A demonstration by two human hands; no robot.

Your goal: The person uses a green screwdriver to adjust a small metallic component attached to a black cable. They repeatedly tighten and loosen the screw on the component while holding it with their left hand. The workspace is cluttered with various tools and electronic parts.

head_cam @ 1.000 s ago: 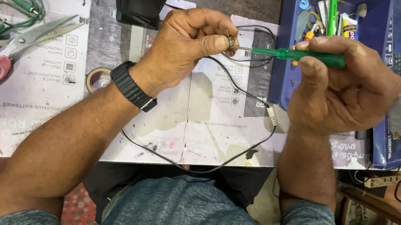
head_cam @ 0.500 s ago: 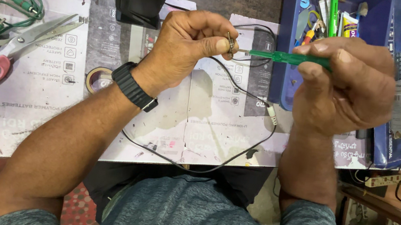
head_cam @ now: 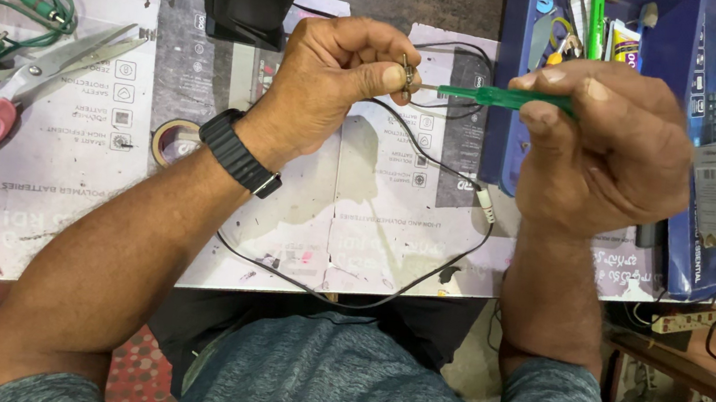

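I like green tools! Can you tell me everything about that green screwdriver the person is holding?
The green screwdriver is thin, with a see-through green handle that looks like plastic and a short metal tip. It lies level above the desk. The right hand pinches its handle, and its tip meets a small metal part held in the left hand.

Both forearms reach forward and upward, bare to the elbows. The left hand [head_cam: 337,68] is curled into a loose fist, thumb pressed against the forefinger in a pinch, a dark band around its wrist. The right hand [head_cam: 611,149] is closed, fingers folded inward, knuckles up, level with the left and near it.
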